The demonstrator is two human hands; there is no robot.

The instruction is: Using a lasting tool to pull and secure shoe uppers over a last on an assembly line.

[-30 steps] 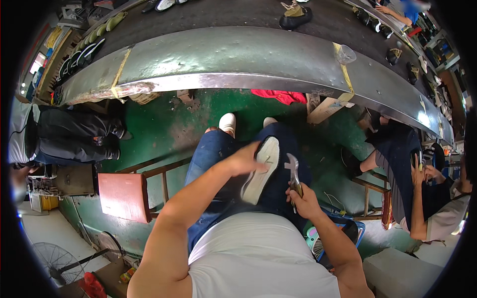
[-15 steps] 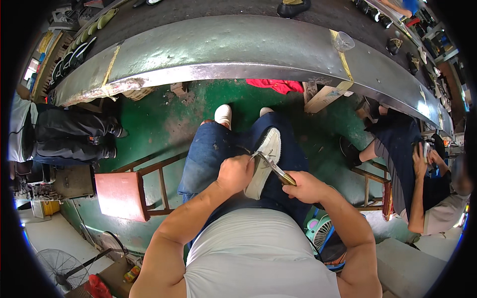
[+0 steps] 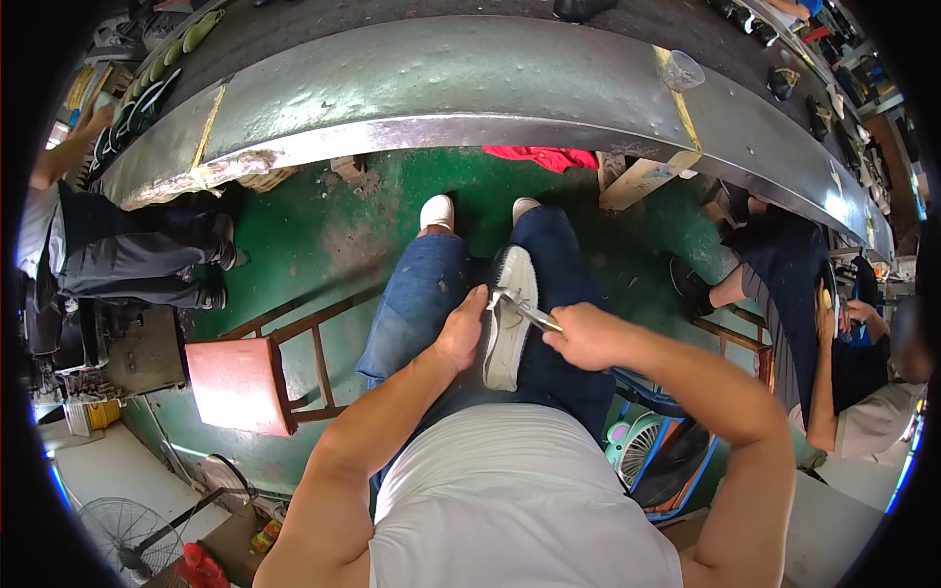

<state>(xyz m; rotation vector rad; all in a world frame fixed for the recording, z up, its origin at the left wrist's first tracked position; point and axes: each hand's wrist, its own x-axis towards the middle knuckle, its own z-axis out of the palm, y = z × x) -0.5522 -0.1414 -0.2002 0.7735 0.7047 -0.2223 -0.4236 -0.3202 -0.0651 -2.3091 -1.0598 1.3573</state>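
Observation:
A shoe [image 3: 511, 353] with a pale sole facing up and a dark side lies across my lap, its toe pointing away from me. My left hand [image 3: 463, 329] is closed on the left edge of the shoe, thumb near the sole. A pincers-like metal tool [image 3: 530, 315] is gripped in my right hand [image 3: 588, 336], just right of the shoe. The tool's head rests at the left edge of the sole, beside my left thumb. Whether its jaws pinch anything is too small to tell.
A long metal-edged bench [image 3: 431, 83] curves ahead, holding a clear cup [image 3: 682, 71]. A stool [image 3: 240, 386] stands at left, a small green fan [image 3: 637, 441] at right. Co-workers sit at right and stand at left. Red cloth [image 3: 549, 157] hangs under the bench.
The shoe has turned straighter, showing its dark left side. My right hand and the tool moved up and left, the tool lying flatter. The left co-worker's arm now reaches toward the bench.

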